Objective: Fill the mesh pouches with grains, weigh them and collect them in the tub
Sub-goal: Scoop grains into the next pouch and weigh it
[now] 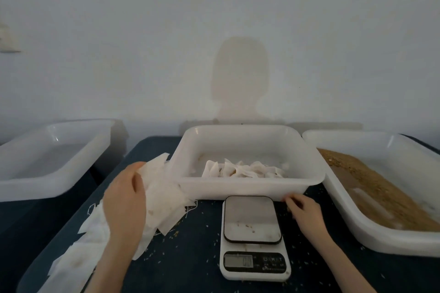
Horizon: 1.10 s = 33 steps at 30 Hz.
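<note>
Thin white mesh pouches [164, 200] lie under the flat left hand [125, 200]; right hand [306, 213] curls empty beside the glossy tub [247, 185].

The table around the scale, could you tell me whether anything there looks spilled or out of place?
Yes. Loose grains are scattered over the dark table beside the scale, and a few lie on its platform. The empty mesh pouches under the left hand sit in a loose, fanned heap, some strings trailing.
</note>
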### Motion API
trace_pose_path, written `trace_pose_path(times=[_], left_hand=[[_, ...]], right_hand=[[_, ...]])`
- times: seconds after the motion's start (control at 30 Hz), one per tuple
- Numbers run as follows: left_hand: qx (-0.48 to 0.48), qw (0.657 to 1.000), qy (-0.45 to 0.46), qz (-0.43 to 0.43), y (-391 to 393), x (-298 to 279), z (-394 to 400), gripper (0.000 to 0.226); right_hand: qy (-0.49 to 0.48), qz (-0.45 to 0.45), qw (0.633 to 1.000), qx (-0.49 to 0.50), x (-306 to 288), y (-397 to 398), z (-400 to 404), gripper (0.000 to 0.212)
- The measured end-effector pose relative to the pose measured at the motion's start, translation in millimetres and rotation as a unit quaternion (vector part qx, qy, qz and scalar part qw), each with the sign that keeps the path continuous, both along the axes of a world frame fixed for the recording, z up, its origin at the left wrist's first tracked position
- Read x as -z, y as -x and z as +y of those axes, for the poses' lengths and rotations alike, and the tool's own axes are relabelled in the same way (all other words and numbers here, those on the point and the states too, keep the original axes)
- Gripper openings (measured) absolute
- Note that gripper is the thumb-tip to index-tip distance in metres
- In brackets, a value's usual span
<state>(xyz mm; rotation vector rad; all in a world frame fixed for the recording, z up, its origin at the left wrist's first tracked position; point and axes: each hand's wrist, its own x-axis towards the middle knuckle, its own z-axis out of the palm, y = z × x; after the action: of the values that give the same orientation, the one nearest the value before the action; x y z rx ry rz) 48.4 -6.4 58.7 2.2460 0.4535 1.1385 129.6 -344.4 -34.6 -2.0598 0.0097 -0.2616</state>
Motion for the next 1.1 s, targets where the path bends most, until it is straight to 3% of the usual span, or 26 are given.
trace_pose_path(times=[0.1,0.23,0.37,0.43,0.57,0.8,0.97,1.1], left_hand=[[0.101,0.984,0.148,-0.021,-10,4,-22,0.033],[0.219,0.915,0.339,0.017,-20,8,-55,0.031],[0.272,0.86,0.419,0.103,-25,19,-86,0.019],[0.289,0.831,0.461,0.116,-27,22,-100,0.019],[0.307,0.807,0.488,0.131,-26,25,-121,0.018],[0.318,0.812,0.466,0.147,-25,33,-129,0.018],[0.331,0.811,0.457,0.151,-23,35,-128,0.019],[0.361,0.784,0.468,0.19,-20,36,-123,0.034]], right_hand=[[0.013,-0.014,1.0,0.013,-15,2,10,0.018],[-0.012,0.034,0.999,-0.024,-37,8,29,0.021],[-0.034,0.063,0.992,-0.103,-59,20,45,0.024],[-0.104,0.097,0.977,-0.158,-69,24,56,0.025],[-0.218,0.136,0.945,-0.204,-76,29,71,0.027],[-0.115,0.085,0.963,-0.227,-68,32,65,0.018],[-0.148,0.098,0.966,-0.189,-65,30,63,0.014],[-0.191,0.13,0.959,-0.165,-65,29,62,0.016]])
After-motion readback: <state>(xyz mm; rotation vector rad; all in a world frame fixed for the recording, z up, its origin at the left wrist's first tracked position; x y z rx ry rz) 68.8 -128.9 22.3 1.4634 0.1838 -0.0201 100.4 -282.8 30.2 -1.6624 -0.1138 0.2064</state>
